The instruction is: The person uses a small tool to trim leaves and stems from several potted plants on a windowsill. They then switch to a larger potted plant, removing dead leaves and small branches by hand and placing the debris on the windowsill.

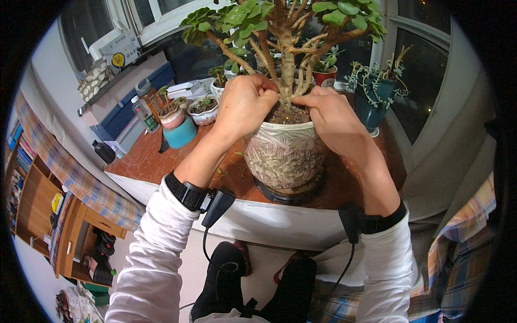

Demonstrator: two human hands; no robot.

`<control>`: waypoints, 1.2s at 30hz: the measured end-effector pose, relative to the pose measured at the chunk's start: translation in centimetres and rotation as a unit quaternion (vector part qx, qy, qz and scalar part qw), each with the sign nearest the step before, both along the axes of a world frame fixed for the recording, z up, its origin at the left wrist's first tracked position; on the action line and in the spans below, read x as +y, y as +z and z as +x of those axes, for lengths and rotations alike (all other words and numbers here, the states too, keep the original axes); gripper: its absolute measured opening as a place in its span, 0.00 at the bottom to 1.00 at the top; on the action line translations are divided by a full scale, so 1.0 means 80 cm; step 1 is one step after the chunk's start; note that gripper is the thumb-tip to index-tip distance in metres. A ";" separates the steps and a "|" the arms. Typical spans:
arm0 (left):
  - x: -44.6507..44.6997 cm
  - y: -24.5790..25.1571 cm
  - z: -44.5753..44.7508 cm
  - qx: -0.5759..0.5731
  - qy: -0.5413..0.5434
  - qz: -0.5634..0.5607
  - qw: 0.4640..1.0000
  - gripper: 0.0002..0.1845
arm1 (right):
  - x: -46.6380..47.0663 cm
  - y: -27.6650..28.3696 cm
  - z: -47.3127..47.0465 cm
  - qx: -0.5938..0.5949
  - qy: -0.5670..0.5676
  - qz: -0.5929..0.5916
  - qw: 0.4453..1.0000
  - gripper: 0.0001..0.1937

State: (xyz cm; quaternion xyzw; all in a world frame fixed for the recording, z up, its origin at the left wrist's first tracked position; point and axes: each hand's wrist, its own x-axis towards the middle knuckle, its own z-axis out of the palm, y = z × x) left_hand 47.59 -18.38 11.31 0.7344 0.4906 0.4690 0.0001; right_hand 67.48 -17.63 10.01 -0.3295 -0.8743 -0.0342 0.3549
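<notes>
A large potted succulent with a thick, branching woody trunk (287, 64) rises in front of me. Its pot (284, 157) is pale ceramic with a leaf-like relief, on a dark saucer (278, 197). My left hand (247, 105) reaches over the pot's left rim, fingers curled against the lower stems; whether they pinch anything is hidden. From the right comes my right hand (329, 111), its index finger pointing at the trunk's base and the other fingers folded. What lies under those fingers cannot be seen. Brown soil (288, 117) shows between the hands.
The pot stands on a reddish-brown windowsill (222, 161). Left are small succulent pots (171, 117), a turquoise container (180, 133), and bottles (145, 114). A trailing plant in a teal pot (373, 101) stands right, by the window. Black cables (206, 246) hang from both wrist straps.
</notes>
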 end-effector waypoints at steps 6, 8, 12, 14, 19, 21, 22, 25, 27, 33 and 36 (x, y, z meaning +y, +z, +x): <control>0.000 0.000 0.001 -0.019 0.001 -0.002 1.000 0.10 | -0.002 -0.005 -0.002 0.032 0.001 0.017 0.999 0.19; 0.000 -0.001 0.001 -0.027 -0.004 -0.002 1.000 0.10 | -0.001 -0.004 -0.003 0.035 0.003 0.012 0.999 0.19; 0.000 -0.001 0.001 -0.023 -0.003 -0.001 1.000 0.10 | 0.004 -0.001 -0.002 0.013 0.015 -0.012 1.000 0.20; 0.000 -0.001 0.001 -0.023 -0.002 -0.002 1.000 0.10 | 0.005 -0.001 -0.001 0.006 0.019 -0.016 1.000 0.20; -0.002 0.001 0.002 -0.028 0.001 -0.007 1.000 0.10 | 0.000 -0.005 -0.002 0.030 -0.002 0.005 1.000 0.20; -0.003 0.001 0.002 -0.021 0.005 -0.002 1.000 0.10 | 0.000 -0.006 -0.003 0.039 0.004 0.008 0.999 0.20; -0.004 0.001 0.002 -0.017 0.007 0.000 1.000 0.10 | 0.000 -0.006 -0.003 0.041 0.003 0.012 0.999 0.20; -0.004 0.001 0.002 -0.017 0.009 -0.006 1.000 0.10 | 0.003 -0.005 -0.004 0.029 0.010 0.007 1.000 0.20; -0.004 0.001 0.002 -0.019 0.008 -0.010 1.000 0.10 | 0.002 -0.005 -0.001 0.027 0.021 -0.008 0.999 0.20; -0.003 0.000 0.003 -0.027 0.012 -0.001 1.000 0.11 | 0.000 -0.008 -0.004 0.054 0.004 0.003 0.999 0.18; -0.003 -0.002 0.003 -0.031 0.005 0.017 0.999 0.11 | 0.002 -0.007 -0.004 0.049 0.022 -0.006 0.999 0.16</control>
